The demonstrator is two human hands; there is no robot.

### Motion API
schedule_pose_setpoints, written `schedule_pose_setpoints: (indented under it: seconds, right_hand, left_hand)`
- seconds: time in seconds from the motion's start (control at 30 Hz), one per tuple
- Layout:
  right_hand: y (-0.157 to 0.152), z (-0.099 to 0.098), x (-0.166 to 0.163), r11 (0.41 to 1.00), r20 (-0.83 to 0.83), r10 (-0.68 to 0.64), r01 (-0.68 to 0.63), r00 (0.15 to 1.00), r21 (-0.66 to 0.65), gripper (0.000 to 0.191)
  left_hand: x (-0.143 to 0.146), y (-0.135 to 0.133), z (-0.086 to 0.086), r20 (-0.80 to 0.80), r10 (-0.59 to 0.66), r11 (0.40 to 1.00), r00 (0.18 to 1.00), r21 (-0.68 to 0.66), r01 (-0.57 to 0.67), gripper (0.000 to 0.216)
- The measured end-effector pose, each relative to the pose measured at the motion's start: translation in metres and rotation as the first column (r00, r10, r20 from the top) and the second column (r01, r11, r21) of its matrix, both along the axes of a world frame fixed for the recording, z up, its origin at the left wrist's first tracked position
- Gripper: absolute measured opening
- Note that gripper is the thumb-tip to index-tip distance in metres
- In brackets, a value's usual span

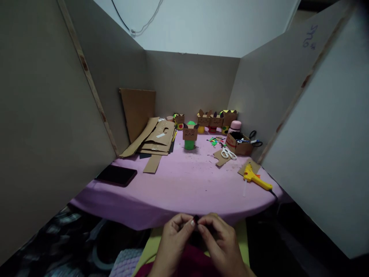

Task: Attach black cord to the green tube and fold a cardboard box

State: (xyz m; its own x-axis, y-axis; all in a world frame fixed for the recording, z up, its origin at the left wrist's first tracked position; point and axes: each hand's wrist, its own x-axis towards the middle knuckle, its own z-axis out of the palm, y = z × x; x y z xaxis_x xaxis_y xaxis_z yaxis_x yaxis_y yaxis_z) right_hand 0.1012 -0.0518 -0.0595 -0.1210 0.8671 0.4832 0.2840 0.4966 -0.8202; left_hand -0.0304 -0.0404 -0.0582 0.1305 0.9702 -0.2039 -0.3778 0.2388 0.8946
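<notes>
My left hand [174,235] and my right hand [219,239] meet below the near edge of the pink-covered table [178,184]. Between the pinched fingertips of both hands sits a tiny dark piece [196,219], too small to name. Both hands are closed, fingers curled. Further up the table stands a green cup figure with a cardboard cat face [190,136], well away from my hands.
A stack of cardboard pieces [157,136] lies back left and a dark phone [116,175] lies front left. Several cardboard-faced figures [215,121] line the back. White scissors [228,153], a small box of tools [239,142] and a yellow glue gun [255,177] lie right. Panels wall three sides.
</notes>
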Motion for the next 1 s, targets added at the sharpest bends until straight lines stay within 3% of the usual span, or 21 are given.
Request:
schedule_pose_setpoints:
  seconds: [0.37, 0.63, 1.0]
  right_hand:
    - [-0.001, 0.003, 0.001, 1.000, 0.008, 0.003, -0.003, 1.000, 0.010, 0.012]
    - [0.000, -0.005, -0.001, 0.984, -0.111, -0.035, 0.015, 0.993, -0.175, 0.009]
    - [0.002, -0.002, 0.001, 0.981, -0.122, -0.062, 0.038, 0.991, -0.191, 0.012]
  left_hand:
    - [0.000, 0.000, -0.004, 0.000, 0.005, 1.000, 1.000, 0.010, -0.005, 0.031]
    - [0.002, 0.000, 0.000, -0.024, -0.012, 1.000, 1.000, 0.010, 0.012, 0.029]
    - [0.001, -0.001, 0.006, -0.017, -0.028, 1.000, 0.999, -0.001, 0.028, 0.029]
